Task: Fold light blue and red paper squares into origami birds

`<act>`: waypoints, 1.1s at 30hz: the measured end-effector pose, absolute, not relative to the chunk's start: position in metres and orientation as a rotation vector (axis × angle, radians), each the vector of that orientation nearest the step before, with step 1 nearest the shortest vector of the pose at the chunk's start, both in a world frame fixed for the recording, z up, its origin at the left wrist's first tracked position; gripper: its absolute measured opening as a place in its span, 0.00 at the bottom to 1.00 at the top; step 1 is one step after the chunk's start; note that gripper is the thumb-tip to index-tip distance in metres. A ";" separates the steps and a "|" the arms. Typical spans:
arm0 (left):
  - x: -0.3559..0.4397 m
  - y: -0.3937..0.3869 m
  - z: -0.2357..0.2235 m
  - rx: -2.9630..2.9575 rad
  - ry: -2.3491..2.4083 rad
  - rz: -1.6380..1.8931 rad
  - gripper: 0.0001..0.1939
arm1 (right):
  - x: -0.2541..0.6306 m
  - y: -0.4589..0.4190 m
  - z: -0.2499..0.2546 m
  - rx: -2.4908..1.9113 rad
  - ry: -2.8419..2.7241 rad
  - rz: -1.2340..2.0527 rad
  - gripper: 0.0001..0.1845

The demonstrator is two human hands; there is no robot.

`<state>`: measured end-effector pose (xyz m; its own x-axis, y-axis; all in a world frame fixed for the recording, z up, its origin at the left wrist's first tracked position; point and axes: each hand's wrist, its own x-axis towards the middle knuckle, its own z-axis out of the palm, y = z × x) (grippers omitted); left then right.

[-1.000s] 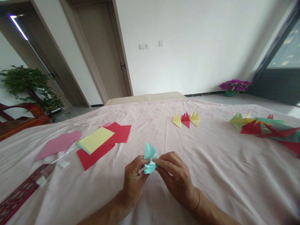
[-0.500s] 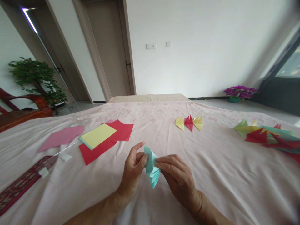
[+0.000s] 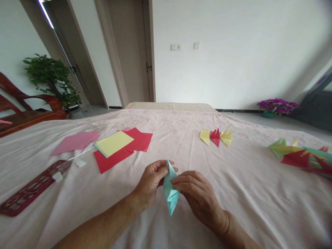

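A turquoise folded paper (image 3: 168, 190) is held above the cloth, narrow and pointed at both ends, with pleats along its lower right side. My left hand (image 3: 155, 174) pinches its upper part, thumb in front and fingers behind. The fingers of my right hand (image 3: 201, 193) are closed on its right edge near the middle; the fingertips behind the paper are hidden. Farther back stand two yellow folded papers (image 3: 204, 137) with a red folded paper (image 3: 215, 137) between them, side by side.
Left of my hands lie red sheets (image 3: 144, 140) under a yellow sheet (image 3: 114, 143), pink sheets (image 3: 75, 142) and a dark red patterned strip (image 3: 33, 188). More coloured folded papers (image 3: 295, 157) are heaped at the right. A pale pink cloth (image 3: 109, 200) covers the table.
The turquoise paper has gone from curved and open at the top to a flatter, sharper point. My left forefinger, raised before, now bends behind it. The whole view has shifted slightly.
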<state>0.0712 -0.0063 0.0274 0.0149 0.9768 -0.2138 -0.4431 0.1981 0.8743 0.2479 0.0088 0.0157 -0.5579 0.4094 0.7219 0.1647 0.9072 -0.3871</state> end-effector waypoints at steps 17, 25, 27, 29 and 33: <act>0.069 -0.014 0.035 0.900 1.014 1.165 0.22 | 0.249 0.013 0.013 -0.381 -2.211 0.288 0.11; 0.070 -0.009 0.026 0.826 0.980 1.207 0.17 | 0.244 0.010 0.012 -0.396 -2.162 0.305 0.17; 0.070 -0.010 0.027 0.825 0.985 1.201 0.17 | 0.243 0.010 0.013 -0.383 -2.168 0.318 0.17; 0.069 -0.010 0.027 0.840 0.997 1.180 0.18 | 0.242 0.009 0.013 -0.390 -2.163 0.339 0.15; 0.070 -0.009 0.028 0.931 1.007 1.174 0.23 | 0.241 0.008 0.012 -0.432 -2.126 0.362 0.13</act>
